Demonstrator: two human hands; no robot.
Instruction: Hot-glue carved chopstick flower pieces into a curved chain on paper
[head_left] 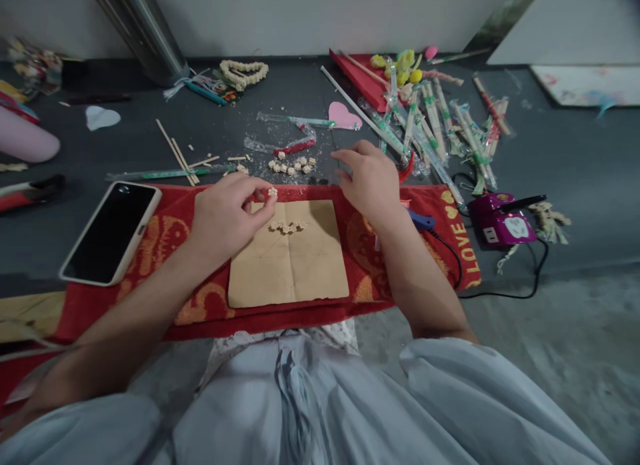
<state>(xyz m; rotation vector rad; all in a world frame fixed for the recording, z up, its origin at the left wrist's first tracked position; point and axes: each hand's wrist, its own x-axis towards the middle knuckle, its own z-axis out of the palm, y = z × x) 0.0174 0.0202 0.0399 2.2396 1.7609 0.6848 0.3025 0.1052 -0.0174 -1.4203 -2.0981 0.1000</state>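
My left hand (227, 215) is pinched on a small flower-shaped cluster (273, 192) of pale wooden slices. It is held just above the top edge of a creased brown paper sheet (315, 272). On the paper lies a short curved row of joined pale clusters (286, 228). My right hand (369, 182) hovers right of the paper's top edge, index finger reaching out and thumb apart, with nothing plainly held. Beyond the paper, between the hands, sits a loose group of similar clusters (293, 164). A blue-handled tool (423, 220) with a cord lies partly hidden behind my right forearm.
A red towel (205, 305) lies under the paper, with a phone (111, 232) on its left. Wrapped chopsticks (435, 118) pile up at back right, near a purple corded device (501, 220). Behind are a pink paper heart (345, 116) and a heart-shaped wooden frame (243, 73).
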